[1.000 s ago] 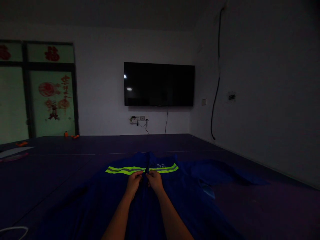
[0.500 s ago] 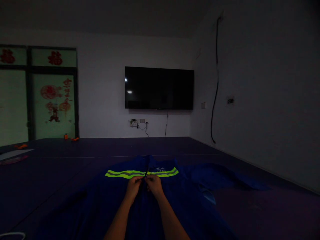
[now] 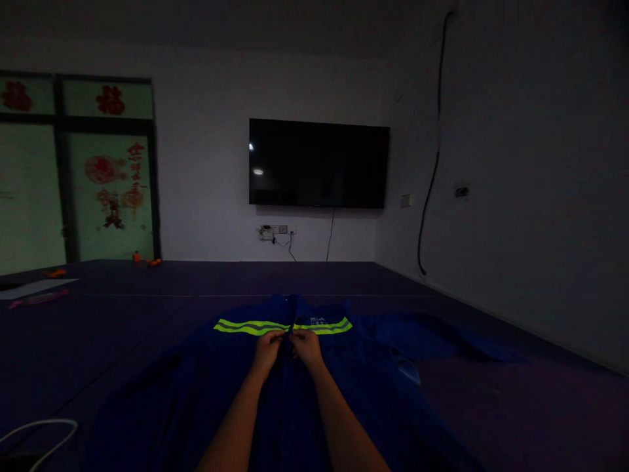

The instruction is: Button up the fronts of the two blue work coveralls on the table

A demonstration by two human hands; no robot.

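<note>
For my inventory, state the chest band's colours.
Chest band: yellow-green, grey along its middle; best in head view.

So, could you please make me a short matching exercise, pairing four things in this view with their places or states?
Column one
1. jacket
2. left hand
3. television
4. white cord

Column two
A. dark-screened, on the far wall
B. blue, spread on the purple surface
C. curved, at the picture's lower left
D. at the garment's front, close to the right hand

Right pairs: 1-B, 2-D, 3-A, 4-C
</note>
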